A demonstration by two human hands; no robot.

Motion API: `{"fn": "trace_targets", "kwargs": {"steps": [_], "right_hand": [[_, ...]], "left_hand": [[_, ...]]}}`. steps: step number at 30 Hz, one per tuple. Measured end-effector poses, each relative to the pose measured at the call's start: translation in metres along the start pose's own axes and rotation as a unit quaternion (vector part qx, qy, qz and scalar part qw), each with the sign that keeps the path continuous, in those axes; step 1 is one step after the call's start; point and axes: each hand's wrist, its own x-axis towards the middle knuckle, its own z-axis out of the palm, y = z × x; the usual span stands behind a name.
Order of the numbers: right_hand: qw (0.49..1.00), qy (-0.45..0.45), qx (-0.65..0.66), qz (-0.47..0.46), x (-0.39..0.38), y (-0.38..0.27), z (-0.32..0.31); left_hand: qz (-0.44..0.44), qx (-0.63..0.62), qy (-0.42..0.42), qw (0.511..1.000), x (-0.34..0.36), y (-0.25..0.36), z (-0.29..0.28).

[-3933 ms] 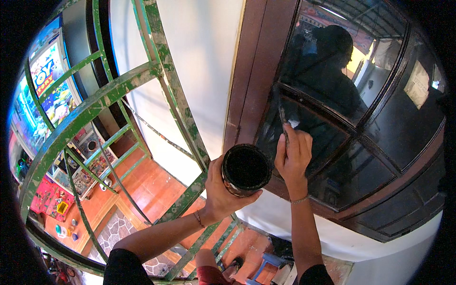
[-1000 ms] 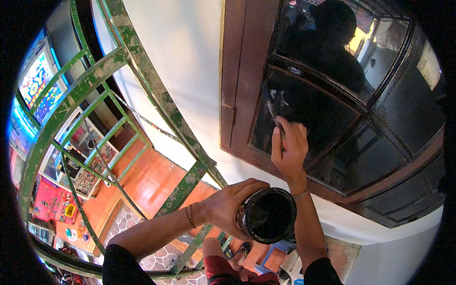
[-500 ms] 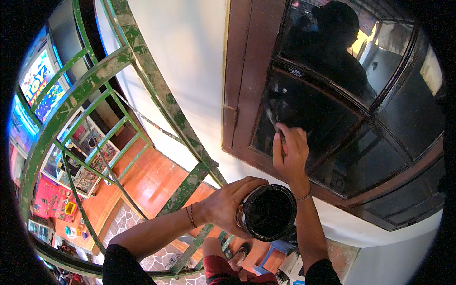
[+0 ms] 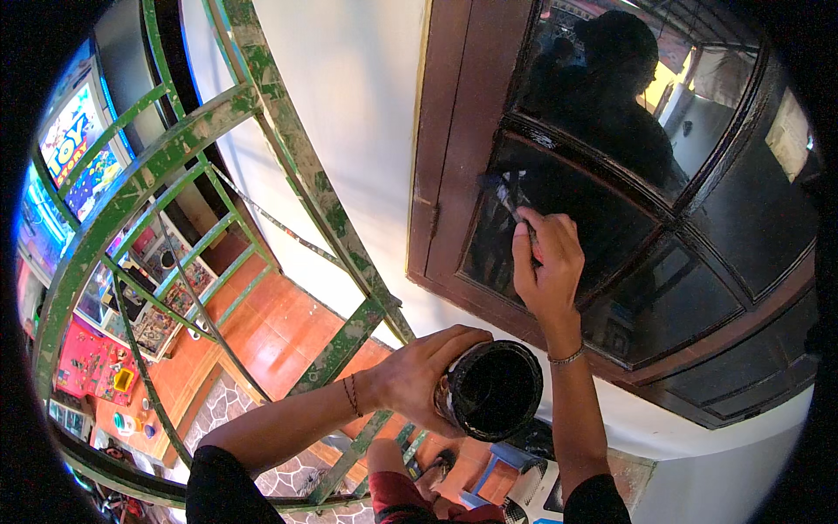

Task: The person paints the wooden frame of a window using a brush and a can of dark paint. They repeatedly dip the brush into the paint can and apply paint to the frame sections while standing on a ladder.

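My left hand (image 4: 417, 377) is closed around the side of a round can (image 4: 456, 402). The can's open mouth faces up and shows dark paint (image 4: 502, 384) inside; its rim is coated black. Pinched in my right hand (image 4: 552, 260) is a paintbrush (image 4: 510, 197), its handle mostly covered by the fingers. The bristles point up and left, at the left edge of a dark glass pane (image 4: 576, 205), beside the brown window frame (image 4: 436, 166). Whether the tip touches the wood or the glass I cannot tell. Black, wet-looking bars (image 4: 602, 170) divide the panes.
Green, paint-worn metal scaffolding (image 4: 305, 166) curves along my left. A white wall (image 4: 340, 70) stands between it and the window. Far below lie an orange tiled floor (image 4: 288, 306), a pink table (image 4: 87, 362) and a blue-framed item (image 4: 489, 472). The glass reflects a dark figure.
My right hand has shifted right and slightly upward, and the brush head now sits higher, near the pane's upper left corner. My left hand and the can have barely moved.
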Motion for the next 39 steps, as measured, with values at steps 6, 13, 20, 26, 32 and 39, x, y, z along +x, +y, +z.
{"fn": "trace_targets", "kwargs": {"steps": [6,13,20,26,32,39], "right_hand": [[0.997,0.067,-0.028,-0.023,-0.002,0.004,0.003],[0.999,-0.045,-0.017,-0.009,-0.027,-0.003,0.008],[0.999,0.030,-0.018,0.018,-0.017,0.002,0.003],[0.998,-0.055,-0.012,-0.001,-0.029,-0.005,0.005],[0.999,0.028,-0.013,0.021,-0.014,0.000,0.004],[0.998,-0.059,0.004,0.006,-0.030,-0.007,0.006]], "left_hand": [[0.002,-0.003,0.013,1.000,-0.002,0.000,-0.001],[0.019,-0.009,0.024,0.999,-0.003,-0.002,0.002],[0.000,0.003,0.011,1.000,-0.004,0.001,-0.002],[0.009,-0.007,0.020,1.000,-0.004,0.000,-0.001],[0.015,-0.001,0.019,1.000,-0.004,0.000,-0.001],[0.023,-0.001,0.029,0.999,-0.004,0.000,0.000]]}}
